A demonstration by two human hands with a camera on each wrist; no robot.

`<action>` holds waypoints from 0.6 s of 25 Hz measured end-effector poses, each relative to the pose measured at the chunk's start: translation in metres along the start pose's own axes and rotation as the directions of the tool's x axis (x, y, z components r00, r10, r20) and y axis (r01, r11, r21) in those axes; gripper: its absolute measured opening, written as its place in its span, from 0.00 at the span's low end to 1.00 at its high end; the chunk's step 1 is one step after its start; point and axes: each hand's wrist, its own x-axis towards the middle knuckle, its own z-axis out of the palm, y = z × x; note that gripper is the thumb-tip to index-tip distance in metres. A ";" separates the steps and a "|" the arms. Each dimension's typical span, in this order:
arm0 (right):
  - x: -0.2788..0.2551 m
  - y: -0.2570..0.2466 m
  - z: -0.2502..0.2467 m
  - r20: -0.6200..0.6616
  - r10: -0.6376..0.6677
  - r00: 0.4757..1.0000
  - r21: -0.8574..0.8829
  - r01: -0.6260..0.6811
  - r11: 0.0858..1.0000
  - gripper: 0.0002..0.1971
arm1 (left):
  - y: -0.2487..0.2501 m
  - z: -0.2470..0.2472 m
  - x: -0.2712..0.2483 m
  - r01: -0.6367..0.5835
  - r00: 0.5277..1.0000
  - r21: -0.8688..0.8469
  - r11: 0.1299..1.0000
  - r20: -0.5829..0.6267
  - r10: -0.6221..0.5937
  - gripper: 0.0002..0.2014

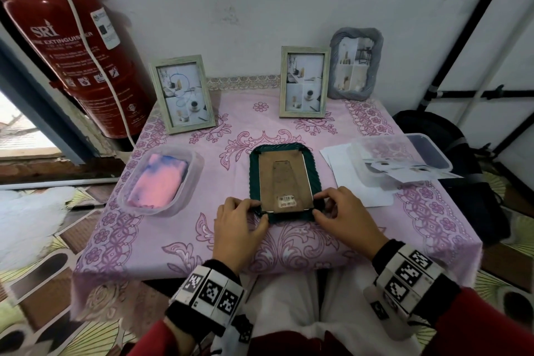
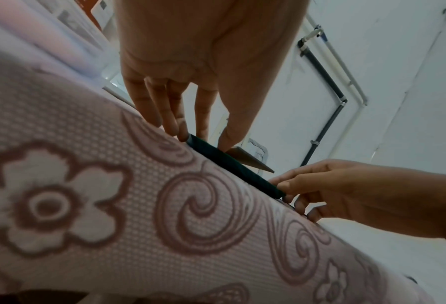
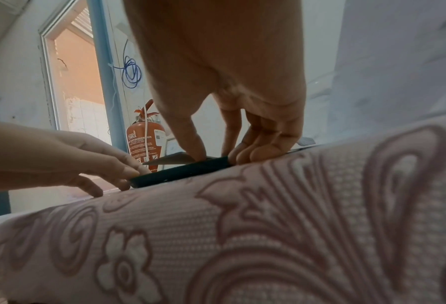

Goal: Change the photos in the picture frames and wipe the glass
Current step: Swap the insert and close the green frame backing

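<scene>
A dark green picture frame point(image 1: 255, 179) lies face down in the middle of the pink tablecloth point(image 1: 419, 211). Its brown backing board point(image 1: 284, 179), with a barcode sticker, faces up. My left hand point(image 1: 260, 212) pinches the frame's near left corner, thumb on the near edge. My right hand point(image 1: 318, 205) pinches the near right corner, index finger on the backing. In the left wrist view my left hand point(image 2: 206, 137) touches the frame's edge point(image 2: 232, 164), and the backing's stand point(image 2: 250, 158) sticks up. The right wrist view shows my right hand point(image 3: 224, 152) with its thumb pressed on the frame point(image 3: 180, 170).
A clear tub with a pink-blue cloth point(image 1: 157, 182) sits to the left. A clear tub point(image 1: 427, 150) with photos point(image 1: 404, 172) and white sheets point(image 1: 346, 179) lie to the right. Three frames stand at the back: point(image 1: 182, 94), point(image 1: 304, 82) and a grey one point(image 1: 355, 63). A red fire extinguisher point(image 1: 72, 46) is far left.
</scene>
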 end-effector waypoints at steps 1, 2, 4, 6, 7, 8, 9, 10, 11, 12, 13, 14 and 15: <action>0.001 0.000 0.001 -0.004 0.009 1.000 0.010 -0.009 1.000 0.13 | 0.000 0.000 0.000 0.000 1.000 -0.005 1.000 0.004 0.000 0.16; 0.001 0.000 0.000 -0.006 0.015 1.000 0.019 -0.014 1.000 0.13 | 0.000 0.000 0.001 -0.003 1.000 -0.012 1.000 0.008 0.003 0.16; 0.002 0.000 0.000 -0.008 0.010 1.000 0.028 -0.010 1.000 0.12 | -0.002 -0.001 0.001 -0.016 1.000 -0.021 1.000 0.010 0.016 0.16; 0.001 0.000 -0.001 -0.025 -0.012 1.000 0.013 0.013 1.000 0.12 | -0.004 -0.002 0.000 -0.033 0.999 -0.054 0.998 -0.003 0.033 0.16; 0.001 0.000 -0.001 -0.050 -0.024 0.998 -0.004 0.023 1.000 0.11 | -0.006 -0.003 -0.001 -0.036 0.999 -0.088 0.995 -0.025 0.034 0.16; 0.000 0.000 -0.002 -0.079 -0.026 0.997 -0.020 0.025 1.000 0.11 | -0.007 -0.003 -0.001 -0.033 0.998 -0.124 0.992 -0.051 0.027 0.15; 0.000 -0.001 -0.002 -0.104 -0.018 0.994 -0.031 0.014 0.999 0.09 | -0.007 -0.004 -0.002 -0.030 0.997 -0.149 0.988 -0.071 0.020 0.14; -0.001 -0.002 -0.003 -0.122 0.001 0.993 -0.039 -0.005 0.999 0.08 | -0.006 -0.004 -0.002 -0.030 0.997 -0.157 0.987 -0.080 0.017 0.12; -0.001 -0.004 -0.003 -0.133 0.024 0.991 -0.048 -0.030 0.998 0.07 | -0.006 -0.003 -0.002 -0.030 0.996 -0.153 0.988 -0.082 0.017 0.11; -0.002 -0.007 -0.003 -0.138 0.045 0.989 -0.061 -0.054 0.997 0.06 | -0.005 -0.003 -0.001 -0.027 0.996 -0.150 0.988 -0.083 0.015 0.10; -0.001 -0.009 -0.002 -0.140 0.065 0.988 -0.070 -0.076 0.995 0.05 | -0.005 -0.002 0.000 -0.015 0.996 -0.152 0.988 -0.085 0.003 0.10; -0.001 -0.011 -0.001 -0.140 0.085 0.987 -0.065 -0.094 0.993 0.05 | -0.005 -0.001 0.001 0.005 0.996 -0.164 0.986 -0.085 -0.019 0.09; 0.000 -0.012 -0.001 -0.139 0.103 0.985 -0.043 -0.110 0.993 0.05 | -0.004 -0.001 0.002 0.030 0.995 -0.185 0.982 -0.083 -0.046 0.09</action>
